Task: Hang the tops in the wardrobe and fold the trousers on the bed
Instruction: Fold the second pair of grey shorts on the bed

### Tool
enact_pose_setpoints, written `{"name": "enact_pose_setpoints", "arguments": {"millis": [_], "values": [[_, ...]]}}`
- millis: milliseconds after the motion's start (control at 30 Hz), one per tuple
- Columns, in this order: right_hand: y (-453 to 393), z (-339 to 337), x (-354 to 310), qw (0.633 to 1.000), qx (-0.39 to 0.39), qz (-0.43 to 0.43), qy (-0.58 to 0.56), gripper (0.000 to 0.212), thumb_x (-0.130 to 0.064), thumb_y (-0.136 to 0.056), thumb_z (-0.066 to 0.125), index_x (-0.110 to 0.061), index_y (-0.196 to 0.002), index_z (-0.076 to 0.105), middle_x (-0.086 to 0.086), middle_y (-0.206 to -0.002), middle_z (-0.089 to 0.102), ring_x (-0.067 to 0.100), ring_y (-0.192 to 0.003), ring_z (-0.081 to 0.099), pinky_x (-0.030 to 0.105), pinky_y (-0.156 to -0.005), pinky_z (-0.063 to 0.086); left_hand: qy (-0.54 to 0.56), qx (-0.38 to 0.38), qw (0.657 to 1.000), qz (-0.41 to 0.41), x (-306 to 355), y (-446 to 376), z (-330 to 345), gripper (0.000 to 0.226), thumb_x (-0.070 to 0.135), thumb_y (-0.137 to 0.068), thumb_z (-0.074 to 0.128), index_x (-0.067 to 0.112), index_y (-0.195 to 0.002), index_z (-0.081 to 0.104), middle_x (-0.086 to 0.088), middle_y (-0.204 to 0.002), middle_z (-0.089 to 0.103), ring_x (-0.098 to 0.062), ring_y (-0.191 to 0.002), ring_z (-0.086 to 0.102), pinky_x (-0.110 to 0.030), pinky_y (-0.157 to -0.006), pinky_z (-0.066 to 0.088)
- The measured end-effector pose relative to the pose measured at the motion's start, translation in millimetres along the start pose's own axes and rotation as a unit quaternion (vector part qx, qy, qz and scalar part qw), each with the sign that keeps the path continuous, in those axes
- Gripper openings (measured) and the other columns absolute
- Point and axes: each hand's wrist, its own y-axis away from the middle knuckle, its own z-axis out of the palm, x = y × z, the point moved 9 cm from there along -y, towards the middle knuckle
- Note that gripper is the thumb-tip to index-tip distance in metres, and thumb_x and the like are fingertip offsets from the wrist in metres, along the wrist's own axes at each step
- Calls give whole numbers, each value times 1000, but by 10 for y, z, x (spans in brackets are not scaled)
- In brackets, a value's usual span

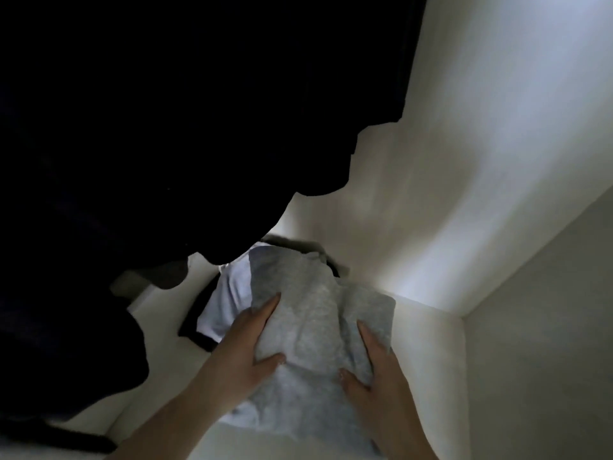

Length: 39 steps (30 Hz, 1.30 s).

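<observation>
A white wall [464,161] meets a white corner panel [537,327] at the right.

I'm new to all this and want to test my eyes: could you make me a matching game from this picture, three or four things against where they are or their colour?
Things:
1. grey garment
2. white garment
3. dark hanging clothes
4. left hand

Descriptions:
A. fills the upper left, nearly black
B. between both hands, speckled grey
C. on the grey cloth's left edge
D. pale, lying left of and behind the grey cloth

Pairs: 1-B, 2-D, 3-A, 4-C
</observation>
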Motion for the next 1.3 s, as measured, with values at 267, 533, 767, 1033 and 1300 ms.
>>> {"name": "enact_pose_setpoints", "arguments": {"millis": [267, 533, 767, 1033, 1300], "values": [[-1055, 393, 45, 999, 22, -33, -6, 77, -33, -87, 64, -43, -146, 15, -7, -153, 20, 11, -137, 27, 5, -99, 19, -146, 54, 985, 77, -512, -1001, -254, 93, 24, -75, 80, 37, -144, 18, 14, -135, 34, 6, -125, 29, -3, -104, 16], [-1547, 1123, 629, 997, -1, 70, -24, 70, -31, -88, 63, -28, -147, 27, 4, -150, 23, 19, -134, 31, 26, -107, 32, -310, -52, 943, -107, -1755, -1445, -159, 101, 41, -79, 73, 29, -152, 4, -12, -156, 8, -25, -146, 12, -35, -112, 28], [-1483, 900, 428, 977, 175, -73, 94, 70, -30, -77, 76, -19, -139, 46, 21, -153, 24, 36, -140, 27, 44, -111, 28, -377, 73, 923, 25, -1453, -1452, -18, 74, 62, -85, 40, 18, -144, 38, -19, -153, 29, -38, -142, 23, -62, -105, 28], [-1926, 1583, 182, 920, 30, -205, 334, 64, -45, -83, 59, -19, -140, 46, 12, -152, 32, 28, -143, 23, 58, -110, 25, -471, -29, 877, 92, -1490, -1660, 634, 73, 45, -71, 69, 17, -137, 52, -18, -148, 38, -36, -135, 39, -69, -95, 38], [-2105, 1598, 546, 928, 64, -155, 332, 71, -57, -81, 46, -25, -145, 38, 13, -156, 23, 25, -145, 17, 59, -110, 14, -417, -15, 908, 45, -1876, -1730, 720, 70, 67, -92, 15, 25, -148, 28, -15, -157, 20, -40, -141, 24, -65, -98, 37]]}}
